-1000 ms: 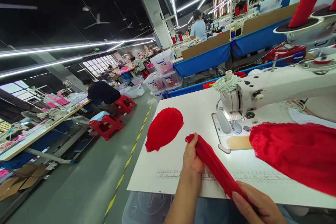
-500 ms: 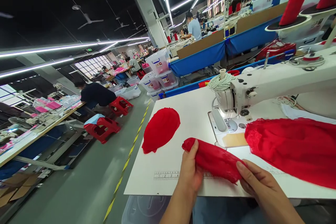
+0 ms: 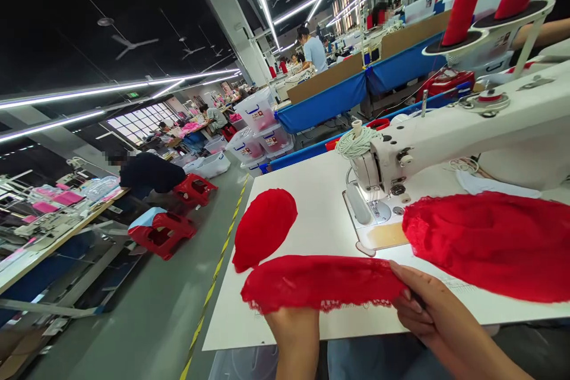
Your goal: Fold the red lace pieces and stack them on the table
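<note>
A long piece of red lace-edged fabric (image 3: 320, 282) stretches sideways above the front of the white table (image 3: 325, 190). My right hand (image 3: 430, 306) pinches its right end between thumb and fingers. The cloth drapes over my left hand (image 3: 294, 329), whose fingers are hidden; only its lower part and wrist show. Just beyond the held fabric's left end lies a rounded red cloth piece (image 3: 266, 227), flat on the table. To the right rests a larger red lace-trimmed cloth (image 3: 485, 243), beside the sewing machine (image 3: 374, 166).
Behind the machine's arm, red thread cones (image 3: 463, 15) stand on holders. Stacked clear plastic bins (image 3: 256, 110) are past the table's far left corner. A yellow-striped floor line (image 3: 216, 276) runs along the left, with red stools (image 3: 162, 234) beyond it. People sit and stand at other benches.
The held fabric has been spread out to the left and now shows its lace edge. My left hand has moved left and under it. The camera view has shifted slightly.
</note>
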Tool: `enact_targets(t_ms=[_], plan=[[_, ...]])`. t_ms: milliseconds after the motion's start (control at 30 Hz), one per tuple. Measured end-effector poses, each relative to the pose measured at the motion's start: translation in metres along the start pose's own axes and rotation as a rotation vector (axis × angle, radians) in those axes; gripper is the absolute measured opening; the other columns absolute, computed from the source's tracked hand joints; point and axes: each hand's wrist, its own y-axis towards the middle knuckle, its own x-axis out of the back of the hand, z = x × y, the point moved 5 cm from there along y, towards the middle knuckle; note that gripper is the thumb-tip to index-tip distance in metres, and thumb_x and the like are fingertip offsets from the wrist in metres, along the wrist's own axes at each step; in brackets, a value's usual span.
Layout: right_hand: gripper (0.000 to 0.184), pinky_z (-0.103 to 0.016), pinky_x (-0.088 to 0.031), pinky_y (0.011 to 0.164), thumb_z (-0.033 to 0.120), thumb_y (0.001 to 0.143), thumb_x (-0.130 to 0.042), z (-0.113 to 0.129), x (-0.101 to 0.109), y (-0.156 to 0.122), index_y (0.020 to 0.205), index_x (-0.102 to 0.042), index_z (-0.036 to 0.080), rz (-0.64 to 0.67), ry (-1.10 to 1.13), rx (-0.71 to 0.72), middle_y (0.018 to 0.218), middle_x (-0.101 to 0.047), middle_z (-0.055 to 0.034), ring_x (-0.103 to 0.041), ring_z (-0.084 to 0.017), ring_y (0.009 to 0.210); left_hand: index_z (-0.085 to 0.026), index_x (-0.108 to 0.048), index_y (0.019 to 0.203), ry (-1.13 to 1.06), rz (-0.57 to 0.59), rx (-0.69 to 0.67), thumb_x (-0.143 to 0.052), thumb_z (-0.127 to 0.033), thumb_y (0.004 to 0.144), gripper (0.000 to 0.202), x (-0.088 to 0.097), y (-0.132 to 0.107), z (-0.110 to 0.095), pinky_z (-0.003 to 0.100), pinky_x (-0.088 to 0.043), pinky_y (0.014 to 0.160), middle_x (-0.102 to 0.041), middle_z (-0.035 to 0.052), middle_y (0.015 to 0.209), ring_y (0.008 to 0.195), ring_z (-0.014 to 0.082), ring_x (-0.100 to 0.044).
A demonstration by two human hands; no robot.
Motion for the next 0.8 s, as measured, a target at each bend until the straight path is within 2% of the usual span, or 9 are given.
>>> enact_targets(t_ms=[100,167,300,367,433,500,567,667,800], plan=[[0.054,-0.017,-0.009,0.038,0.041,0.041,-0.090,-0.001,-0.002,0.007,0.045,-0.041,0.018,0.014,0.004,-0.040,0.040,-0.030,0.0104,-0.012,0.001,0.039,-0.027,-0.046,0.093,0.242,-0.237,-0.292,-0.085,-0.024,0.057,0.054,-0.003,0.005,-0.010,0.035,-0.047,0.086,-0.054,-0.0016,0.092,0.090,0.0196,-0.056],[0.054,-0.016,-0.009,0.038,0.042,0.045,-0.089,-0.003,-0.002,0.012,0.046,-0.040,0.018,0.043,-0.013,-0.046,0.039,-0.029,0.0109,-0.012,0.001,0.039,-0.026,-0.045,0.095,0.511,-0.251,-0.568,-0.080,-0.025,0.064,0.047,-0.018,0.001,-0.014,0.040,-0.046,0.089,-0.050,0.0010,0.095,0.092,0.0215,-0.054],[0.055,-0.016,-0.010,0.037,0.052,0.050,-0.085,-0.006,-0.004,0.018,0.047,-0.040,0.019,0.095,-0.050,-0.042,0.040,-0.028,0.0110,-0.011,0.000,0.040,-0.027,-0.048,0.132,0.929,0.546,-0.825,-0.057,-0.005,0.074,0.062,-0.071,-0.017,0.001,0.052,-0.032,0.109,-0.049,0.0118,0.132,0.130,0.0301,-0.041],[0.055,-0.016,-0.009,0.038,0.053,0.051,-0.083,-0.007,-0.005,0.018,0.047,-0.040,0.019,0.114,-0.062,-0.042,0.040,-0.027,0.0110,-0.011,-0.001,0.040,-0.029,-0.045,0.139,0.952,0.777,-0.766,-0.055,-0.003,0.074,0.070,-0.081,-0.020,0.001,0.057,-0.019,0.115,-0.043,0.0114,0.145,0.142,0.0323,-0.027],[0.056,-0.017,-0.008,0.039,0.055,0.053,-0.081,-0.009,-0.006,0.015,0.046,-0.039,0.019,0.143,-0.106,-0.059,0.040,-0.027,0.0109,-0.011,0.000,0.040,-0.028,-0.060,0.122,0.884,0.833,-0.662,-0.060,-0.010,0.078,0.048,-0.088,-0.012,-0.007,0.058,-0.010,0.116,-0.048,0.0101,0.143,0.144,0.0334,-0.025],[0.057,-0.019,-0.008,0.040,0.061,0.056,-0.077,-0.009,-0.006,0.014,0.047,-0.038,0.020,0.184,-0.233,-0.081,0.041,-0.026,0.0107,-0.011,-0.001,0.040,-0.025,-0.067,0.094,0.795,0.919,-0.495,-0.067,-0.021,0.079,0.016,-0.094,0.000,-0.011,0.057,-0.008,0.116,-0.061,0.0097,0.128,0.139,0.0333,-0.034],[0.059,-0.021,-0.008,0.040,0.070,0.060,-0.069,-0.005,-0.001,0.017,0.048,-0.037,0.022,0.189,-0.435,-0.042,0.042,-0.026,0.0098,-0.012,-0.003,0.040,-0.022,-0.063,0.080,0.724,1.018,-0.289,-0.074,-0.030,0.074,0.015,-0.101,0.011,-0.008,0.053,-0.021,0.112,-0.068,0.0081,0.104,0.123,0.0321,-0.051],[0.060,-0.024,-0.020,0.041,0.079,0.062,-0.061,0.015,0.012,0.028,0.054,-0.042,0.023,0.072,-0.617,0.176,0.049,-0.035,0.0058,-0.024,-0.008,0.043,-0.019,-0.059,0.077,0.673,1.034,-0.041,-0.071,-0.042,0.075,0.026,-0.106,0.025,-0.001,0.036,-0.042,0.081,-0.061,0.0023,0.078,0.081,0.0213,-0.057],[0.062,-0.034,-0.046,0.078,0.082,0.067,-0.054,0.038,0.020,0.039,0.089,-0.059,0.025,-0.071,-0.618,0.454,0.097,-0.062,-0.0062,-0.056,-0.023,0.084,-0.016,-0.056,0.074,0.562,0.970,0.042,-0.063,-0.051,0.081,0.035,-0.111,0.033,0.001,0.027,-0.033,0.065,-0.050,-0.0026,0.069,0.067,0.0126,-0.043]])
